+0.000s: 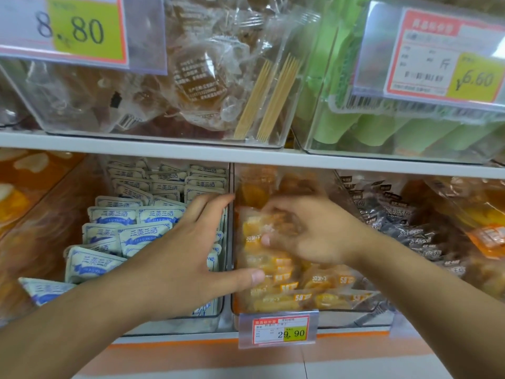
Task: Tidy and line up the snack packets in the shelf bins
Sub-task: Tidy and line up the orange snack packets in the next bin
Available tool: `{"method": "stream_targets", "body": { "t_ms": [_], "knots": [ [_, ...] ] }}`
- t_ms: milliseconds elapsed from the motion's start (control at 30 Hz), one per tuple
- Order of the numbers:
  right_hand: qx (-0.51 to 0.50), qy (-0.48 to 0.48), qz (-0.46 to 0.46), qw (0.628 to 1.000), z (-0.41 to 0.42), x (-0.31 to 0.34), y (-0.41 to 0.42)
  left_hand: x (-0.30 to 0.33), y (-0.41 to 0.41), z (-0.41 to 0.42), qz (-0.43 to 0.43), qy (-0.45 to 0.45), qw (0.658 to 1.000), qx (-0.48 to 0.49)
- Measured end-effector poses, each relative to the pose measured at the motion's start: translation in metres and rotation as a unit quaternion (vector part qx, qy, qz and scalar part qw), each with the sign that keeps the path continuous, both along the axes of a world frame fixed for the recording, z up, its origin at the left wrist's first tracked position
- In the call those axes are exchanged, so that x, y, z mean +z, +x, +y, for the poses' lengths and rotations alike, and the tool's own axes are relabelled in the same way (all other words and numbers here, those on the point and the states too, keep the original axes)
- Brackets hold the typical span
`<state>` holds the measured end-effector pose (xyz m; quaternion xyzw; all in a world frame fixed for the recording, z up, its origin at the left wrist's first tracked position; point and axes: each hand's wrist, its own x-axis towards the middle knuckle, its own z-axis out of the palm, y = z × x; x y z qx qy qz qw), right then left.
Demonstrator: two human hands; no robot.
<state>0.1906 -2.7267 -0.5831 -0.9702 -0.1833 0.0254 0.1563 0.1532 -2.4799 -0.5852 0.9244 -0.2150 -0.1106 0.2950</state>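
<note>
In the clear bin [363,314], orange packets [276,266] lie jumbled, crinkled and glossy.

The white shelf board [191,150] hangs low over the clear bins [232,242], leaving a gap above the packed orange packets [276,272] for reaching in.

The lower shelf [273,341], edged in orange, carries clear plastic bins side by side: one [175,324] of white-and-blue packets, the next [355,318] of orange packets with a 29.90 price tag [278,330]. The white upper shelf [136,144] bears a bin [281,110] of clear-wrapped snacks and one [308,132] of green packets.
</note>
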Motion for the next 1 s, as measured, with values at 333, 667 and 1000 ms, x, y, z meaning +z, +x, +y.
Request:
{"method": "stream_targets", "body": {
  "t_ms": [333, 667, 1000],
  "knots": [
    [0.092, 0.035, -0.003, 0.995, -0.016, 0.001, -0.018, -0.003, 0.011, -0.013, -0.107, 0.079, 0.988, -0.072],
    [0.076, -0.094, 0.069, 0.99, -0.013, 0.009, -0.013, 0.001, 0.009, -0.01, -0.114, 0.127, 0.981, -0.093],
    [0.008, -0.011, -0.021, 1.0, -0.019, -0.002, -0.027, 0.006, -0.006, 0.002, -0.082, 0.11, 0.986, -0.091]
  ]
}}
